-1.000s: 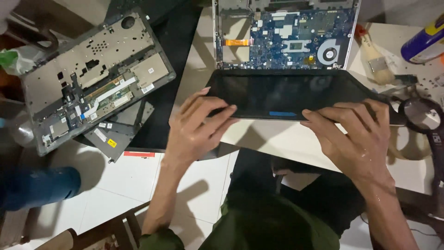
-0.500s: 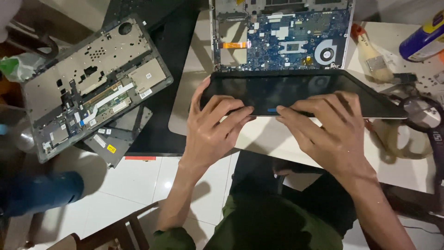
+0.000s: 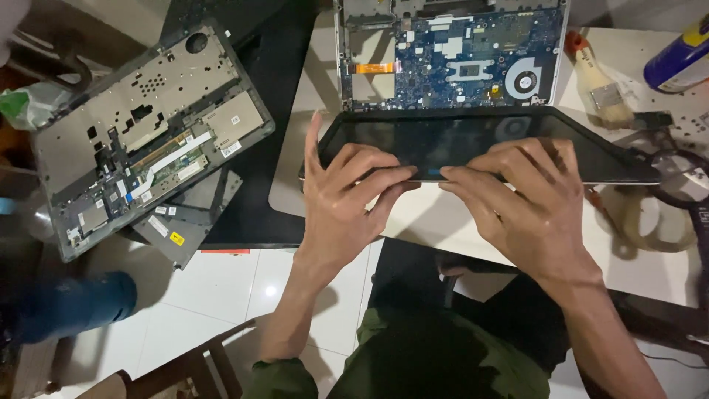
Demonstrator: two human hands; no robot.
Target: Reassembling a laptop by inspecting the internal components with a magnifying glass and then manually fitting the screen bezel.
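An opened laptop lies on the white table [image 3: 413, 222], its blue circuit board [image 3: 458, 63] and round fan [image 3: 523, 77] bare. In front of it the dark screen panel [image 3: 473, 137] leans toward me. My left hand [image 3: 343, 196] grips the panel's lower edge left of centre, fingers spread over the glass. My right hand [image 3: 528, 203] grips the same edge right of centre. The fingertips of both hands nearly meet in the middle.
A grey laptop top cover [image 3: 140, 133] lies underside up at the left on a dark mat, over a smaller dark part [image 3: 177, 222]. A brush [image 3: 598, 81], a blue spray can [image 3: 679, 59] and a tape roll [image 3: 650, 222] sit at the right. White floor tiles show below.
Both hands have slid inward along the screen panel's lower edge, from near its outer parts to its middle. The view has shifted a little.
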